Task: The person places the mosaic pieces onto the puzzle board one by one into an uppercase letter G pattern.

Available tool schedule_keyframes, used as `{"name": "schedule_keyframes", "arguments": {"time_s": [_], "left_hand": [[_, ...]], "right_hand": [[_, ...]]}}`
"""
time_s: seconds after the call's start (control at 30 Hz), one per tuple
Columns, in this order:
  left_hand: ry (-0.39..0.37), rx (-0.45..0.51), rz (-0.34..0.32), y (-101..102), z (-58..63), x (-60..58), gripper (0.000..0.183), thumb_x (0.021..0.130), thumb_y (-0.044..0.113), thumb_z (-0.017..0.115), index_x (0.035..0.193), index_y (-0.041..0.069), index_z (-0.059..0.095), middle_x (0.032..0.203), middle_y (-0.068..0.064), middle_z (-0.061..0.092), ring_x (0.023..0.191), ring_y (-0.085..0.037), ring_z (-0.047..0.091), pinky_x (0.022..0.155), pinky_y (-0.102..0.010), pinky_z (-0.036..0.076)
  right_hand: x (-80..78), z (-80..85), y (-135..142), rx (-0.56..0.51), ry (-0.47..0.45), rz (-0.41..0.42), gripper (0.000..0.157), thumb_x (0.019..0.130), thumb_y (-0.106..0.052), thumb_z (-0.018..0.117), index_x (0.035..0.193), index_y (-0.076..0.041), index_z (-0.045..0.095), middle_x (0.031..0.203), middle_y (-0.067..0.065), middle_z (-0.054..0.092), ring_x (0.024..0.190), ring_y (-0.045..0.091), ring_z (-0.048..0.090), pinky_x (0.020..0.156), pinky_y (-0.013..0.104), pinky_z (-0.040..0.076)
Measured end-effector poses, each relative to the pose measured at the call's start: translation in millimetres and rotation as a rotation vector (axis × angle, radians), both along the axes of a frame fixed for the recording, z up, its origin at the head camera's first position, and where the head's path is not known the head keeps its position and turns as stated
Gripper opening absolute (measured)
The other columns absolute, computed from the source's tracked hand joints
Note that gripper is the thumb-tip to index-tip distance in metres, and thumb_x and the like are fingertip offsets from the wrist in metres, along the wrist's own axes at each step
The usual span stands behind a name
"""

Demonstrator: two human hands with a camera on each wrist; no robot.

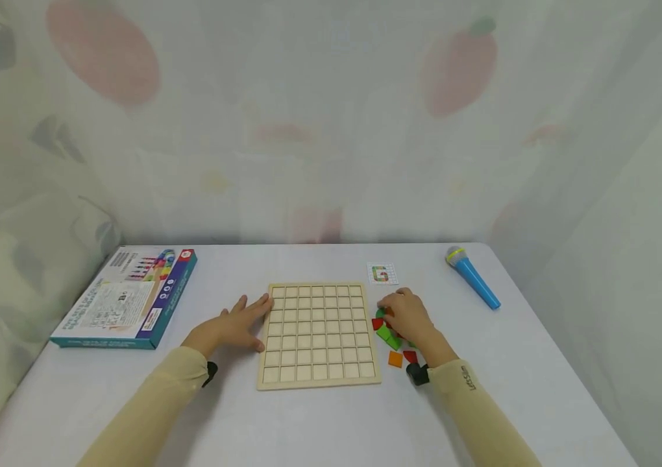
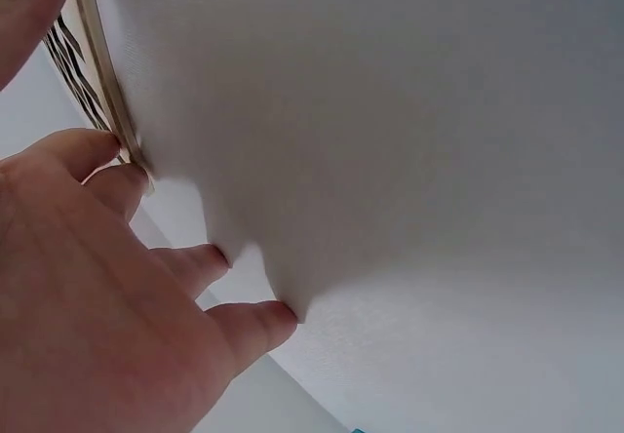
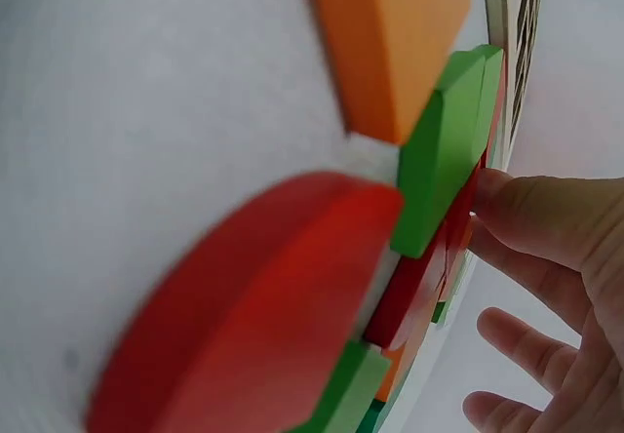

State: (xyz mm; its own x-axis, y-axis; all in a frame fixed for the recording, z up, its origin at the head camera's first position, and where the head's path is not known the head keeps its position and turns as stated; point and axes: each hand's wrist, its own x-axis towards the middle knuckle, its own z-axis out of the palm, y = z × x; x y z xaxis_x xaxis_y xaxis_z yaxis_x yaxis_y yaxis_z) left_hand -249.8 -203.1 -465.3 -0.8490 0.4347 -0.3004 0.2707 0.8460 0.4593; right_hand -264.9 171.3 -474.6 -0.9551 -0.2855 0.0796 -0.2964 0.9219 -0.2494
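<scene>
A square wooden board [image 1: 319,337] with a grid of recessed squares lies on the table. My left hand [image 1: 240,324], fingers spread, rests at its left edge; in the left wrist view, fingertips [image 2: 102,145] touch the wooden rim. To the right of the board is a loose group of coloured pieces, among them a green block [image 3: 439,160], an orange square [image 1: 395,359] and a red rounded piece [image 3: 263,306]. Over this group my right hand [image 1: 409,318] reaches down, thumb and index finger against the pieces. Whether they pinch one is hidden.
A small card [image 1: 382,274] with a coloured pattern lies behind the pieces. At the back right is a blue toy microphone [image 1: 476,279]. A flat printed box [image 1: 126,298] sits on the left. Patterned curtain fabric [image 1: 307,130] hangs behind the white table [image 1: 307,428].
</scene>
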Motion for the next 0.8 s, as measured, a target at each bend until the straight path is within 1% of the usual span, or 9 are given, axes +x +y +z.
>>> {"name": "schedule_keyframes", "arguments": {"time_s": [0.23, 0.53, 0.7, 0.8], "left_hand": [[0.001, -0.018, 0.017, 0, -0.4, 2.5, 0.107, 0.064, 0.034, 0.081, 0.148, 0.013, 0.017, 0.155, -0.008, 0.007, 0.135, -0.047, -0.006, 0.096, -0.073, 0.001], [0.004, -0.019, 0.026, 0, -4.3, -0.2, 0.115, 0.059, 0.037, 0.083, 0.149, 0.013, 0.016, 0.155, -0.008, 0.006, 0.135, -0.047, -0.006, 0.096, -0.074, 0.001], [0.002, -0.023, 0.021, 0, -6.2, -3.3, 0.115, 0.059, 0.038, 0.083, 0.149, 0.014, 0.015, 0.155, -0.007, 0.005, 0.136, -0.046, -0.007, 0.096, -0.074, 0.000], [0.006, -0.021, 0.018, 0, -7.4, -4.6, 0.115, 0.058, 0.038, 0.083, 0.149, 0.013, 0.016, 0.155, -0.007, 0.006, 0.136, -0.046, -0.007, 0.095, -0.074, 0.000]], "right_hand": [[-0.8, 1.0, -3, 0.053, 0.066, 0.068, 0.022, 0.079, -0.014, 0.073, 0.101, -0.010, 0.072, 0.102, 0.004, 0.068, 0.105, 0.028, 0.052, 0.090, 0.043, 0.046], [-0.4, 4.4, -8, 0.103, 0.086, 0.084, 0.020, 0.079, -0.010, 0.071, 0.099, -0.010, 0.072, 0.096, 0.003, 0.067, 0.084, 0.020, 0.051, 0.073, 0.033, 0.050], [-0.5, 9.1, -8, 0.182, 0.073, 0.084, 0.017, 0.078, -0.014, 0.073, 0.095, -0.009, 0.072, 0.091, 0.003, 0.066, 0.076, 0.018, 0.050, 0.063, 0.030, 0.049], [-2.3, 14.2, -9, 0.246, 0.040, 0.077, 0.017, 0.078, -0.018, 0.073, 0.092, -0.010, 0.071, 0.087, 0.002, 0.064, 0.074, 0.018, 0.048, 0.060, 0.031, 0.048]]}}
